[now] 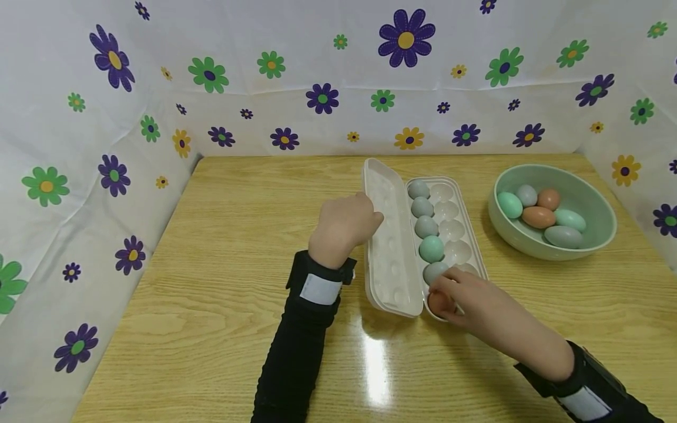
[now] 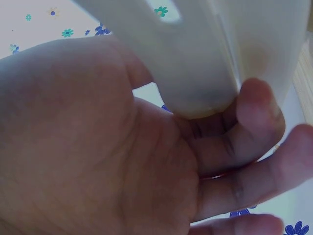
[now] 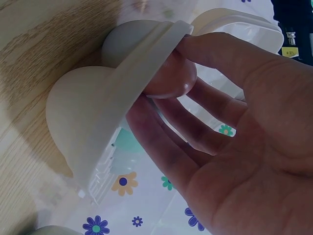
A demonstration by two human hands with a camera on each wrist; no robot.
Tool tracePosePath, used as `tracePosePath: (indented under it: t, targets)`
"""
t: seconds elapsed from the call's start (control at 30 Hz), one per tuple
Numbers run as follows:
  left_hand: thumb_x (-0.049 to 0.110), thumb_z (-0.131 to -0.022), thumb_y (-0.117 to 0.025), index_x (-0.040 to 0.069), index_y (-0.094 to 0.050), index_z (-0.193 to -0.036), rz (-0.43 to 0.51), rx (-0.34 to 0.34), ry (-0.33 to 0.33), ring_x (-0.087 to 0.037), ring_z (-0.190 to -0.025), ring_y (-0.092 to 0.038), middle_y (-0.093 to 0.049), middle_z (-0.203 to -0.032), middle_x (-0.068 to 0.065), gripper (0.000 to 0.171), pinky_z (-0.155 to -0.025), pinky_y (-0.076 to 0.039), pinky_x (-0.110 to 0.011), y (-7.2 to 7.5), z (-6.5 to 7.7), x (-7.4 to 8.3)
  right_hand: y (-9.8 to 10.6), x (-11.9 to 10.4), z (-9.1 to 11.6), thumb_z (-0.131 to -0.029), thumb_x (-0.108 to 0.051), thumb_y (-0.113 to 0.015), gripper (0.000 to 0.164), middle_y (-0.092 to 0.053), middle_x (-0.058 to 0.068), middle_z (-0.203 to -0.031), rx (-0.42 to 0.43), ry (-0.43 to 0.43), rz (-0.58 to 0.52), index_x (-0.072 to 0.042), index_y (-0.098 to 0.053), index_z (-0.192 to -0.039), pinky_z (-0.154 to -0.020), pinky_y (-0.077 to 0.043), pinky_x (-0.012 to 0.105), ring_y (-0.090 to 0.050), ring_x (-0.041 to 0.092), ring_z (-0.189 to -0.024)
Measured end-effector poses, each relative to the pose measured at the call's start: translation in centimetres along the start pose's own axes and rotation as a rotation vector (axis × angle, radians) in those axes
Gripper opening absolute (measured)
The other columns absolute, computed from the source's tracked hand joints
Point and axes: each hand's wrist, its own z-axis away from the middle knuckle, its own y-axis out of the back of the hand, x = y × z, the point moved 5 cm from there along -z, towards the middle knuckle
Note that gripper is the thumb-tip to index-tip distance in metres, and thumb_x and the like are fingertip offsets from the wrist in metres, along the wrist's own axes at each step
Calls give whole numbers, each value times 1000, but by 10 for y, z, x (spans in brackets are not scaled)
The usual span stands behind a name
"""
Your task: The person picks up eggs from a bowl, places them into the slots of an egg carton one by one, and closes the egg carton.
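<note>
A clear-white plastic egg carton stands open, its raised lid [image 1: 394, 247] on the left and its base [image 1: 458, 252] on the right. With curled fingers my left hand [image 1: 345, 228] grips the lid's outer edge; the left wrist view shows the fingers [image 2: 259, 110] wrapped round the plastic. My right hand [image 1: 486, 302] pinches a brown egg [image 3: 173, 76] between thumb and fingertips, in the nearest cup of the left row. Beyond it in that row sit several grey-blue eggs [image 1: 426, 227] and one green egg [image 1: 431, 249]. Cups in the right row hold no eggs; the nearest are hidden by my right hand.
A pale green bowl [image 1: 550, 252] stands right of the carton, holding several green, brown and grey eggs [image 1: 538, 217]. Wooden table [image 1: 227, 264] surface extends to the left. A flowered cloth [image 1: 296, 47] hangs along the back and both sides.
</note>
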Motion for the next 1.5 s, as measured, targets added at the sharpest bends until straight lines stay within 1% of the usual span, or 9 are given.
tracePosePath:
  t: [0.43, 0.5, 0.6, 0.73, 0.83, 1.03, 1.13, 1.3, 1.5]
  targets:
    - [38, -98, -35, 1, -50, -119, -15, -3, 0, -16, -65, -54, -54, -73, -3, 46, -55, -40, -29, 1, 1, -1, 3, -2, -1, -71, -13, -76, 31, -50, -8, -90, -9, 9, 22, -19, -58, -96, -62, -45, 26, -46, 6, -77]
    - [38, -98, -35, 1, -51, -116, -14, 0, -2, -16, -64, -54, -53, -72, -3, 44, -54, -39, -29, 1, 1, -1, 4, -2, -2, -71, -14, -76, 31, -51, -8, -90, -13, 7, 31, -19, -58, -96, -62, -46, 26, -47, 6, -78]
    - [37, -97, -36, 5, -55, -103, -6, 8, -9, -16, -63, -54, -52, -72, -2, 38, -54, -39, -29, 1, 1, 0, 6, -2, -4, -73, -17, -75, 29, -51, -7, -88, -35, 6, 44, -18, -59, -97, -62, -45, 27, -47, 7, -77]
    - [36, -97, -37, 9, -54, -88, 5, 15, -14, -16, -63, -53, -51, -71, -1, 33, -53, -40, -30, 2, 1, 0, 9, 3, -10, -77, -22, -72, 25, -54, -5, -90, -82, -21, 40, -18, -60, -98, -61, -46, 28, -50, 9, -75]
    - [36, -97, -37, 10, -53, -86, 7, 16, -14, -16, -62, -53, -51, -70, -1, 33, -54, -40, -30, 1, 1, 0, 14, 11, -16, -80, -24, -70, 23, -56, -2, -94, -102, -58, 29, -16, -60, -100, -64, -47, 30, -53, 11, -76]
    - [37, -97, -37, 10, -54, -86, 7, 13, -15, -16, -62, -53, -51, -71, -1, 34, -53, -40, -29, 2, 1, 0, 30, 35, -28, -88, -24, -60, 16, -58, 0, -98, -123, -147, 37, -16, -60, -102, -68, -49, 34, -57, 15, -84]
    - [37, -97, -37, 10, -54, -87, 6, 13, -16, -16, -62, -54, -52, -72, -2, 34, -52, -40, -29, 1, 1, 0, 42, 52, -36, -90, -25, -56, 20, -59, 2, -100, -148, -199, 42, -14, -60, -106, -70, -50, 37, -57, 18, -87]
    - [37, -97, -37, 9, -54, -89, 9, 18, -15, -16, -63, -54, -53, -73, -2, 34, -52, -39, -29, 1, 0, 0, 65, 89, -49, -92, -25, -51, 24, -60, 8, -102, -145, -292, 72, -10, -59, -109, -72, -48, 44, -56, 22, -88]
    - [38, -97, -37, 8, -55, -94, 5, 16, -11, -16, -64, -54, -54, -75, -3, 35, -54, -40, -30, 1, 0, 0, 88, 143, -53, -94, -26, -49, 27, -61, 12, -100, -137, -357, 128, -5, -57, -109, -73, -46, 49, -56, 25, -86]
